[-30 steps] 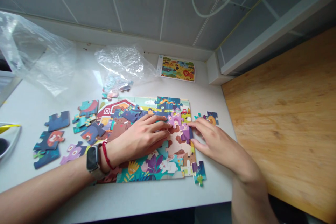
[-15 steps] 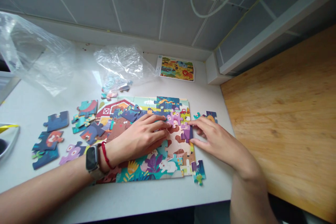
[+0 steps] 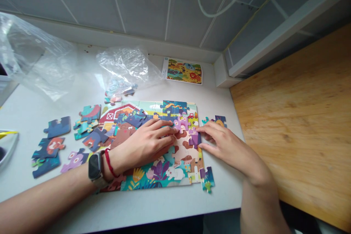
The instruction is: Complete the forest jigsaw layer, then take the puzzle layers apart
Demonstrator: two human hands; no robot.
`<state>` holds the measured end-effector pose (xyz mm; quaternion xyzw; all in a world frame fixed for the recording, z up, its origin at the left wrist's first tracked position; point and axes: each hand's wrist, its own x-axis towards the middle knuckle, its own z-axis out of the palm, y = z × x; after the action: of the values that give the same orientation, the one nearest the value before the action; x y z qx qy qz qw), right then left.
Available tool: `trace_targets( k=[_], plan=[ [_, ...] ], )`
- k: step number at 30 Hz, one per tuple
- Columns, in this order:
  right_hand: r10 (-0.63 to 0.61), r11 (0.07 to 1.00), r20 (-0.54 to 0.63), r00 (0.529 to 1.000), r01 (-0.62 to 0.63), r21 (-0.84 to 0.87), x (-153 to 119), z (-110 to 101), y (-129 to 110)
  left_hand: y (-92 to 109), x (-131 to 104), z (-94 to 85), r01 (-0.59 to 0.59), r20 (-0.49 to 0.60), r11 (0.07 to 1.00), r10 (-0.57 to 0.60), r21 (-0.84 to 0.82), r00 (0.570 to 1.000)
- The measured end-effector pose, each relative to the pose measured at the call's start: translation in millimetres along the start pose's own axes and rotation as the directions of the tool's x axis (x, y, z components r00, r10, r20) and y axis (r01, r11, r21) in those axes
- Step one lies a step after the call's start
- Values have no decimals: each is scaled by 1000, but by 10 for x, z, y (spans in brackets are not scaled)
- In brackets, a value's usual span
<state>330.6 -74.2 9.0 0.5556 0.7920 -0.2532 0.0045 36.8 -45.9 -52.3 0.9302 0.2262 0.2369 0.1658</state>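
Observation:
A farm-scene jigsaw puzzle lies on the table, with several loose pieces on top of it. My left hand rests flat over its middle, fingers stretched to the right. Its fingertips touch or nearly touch a pink-purple puzzle piece with a face on it. At the puzzle's right edge, my right hand has its fingers and thumb on the right side of a purple puzzle piece. A dark blue-green puzzle piece lies below that hand, and another dark puzzle piece sits partly behind its fingers.
Loose puzzle pieces are scattered left of the puzzle. Crumpled clear plastic covers more pieces at the back, near a picture card. A larger plastic bag lies far left. A wooden surface borders the right.

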Motion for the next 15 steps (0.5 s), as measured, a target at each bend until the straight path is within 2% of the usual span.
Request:
trace_targets(
  k=[10,13,15],
  plan=[
    [-4,999,13,1000,3,48,13,-17,15,13,23,-1,-24,56,999,23,22,998],
    [-21,997,13,1000,20,70,13,0,67,78,-29,-108,-39,67,999,36,37,997],
    [-32,996,-3,999,32,82,9,20,116,162,-164,-252,-39,74,997,35,60,997]
  ],
)
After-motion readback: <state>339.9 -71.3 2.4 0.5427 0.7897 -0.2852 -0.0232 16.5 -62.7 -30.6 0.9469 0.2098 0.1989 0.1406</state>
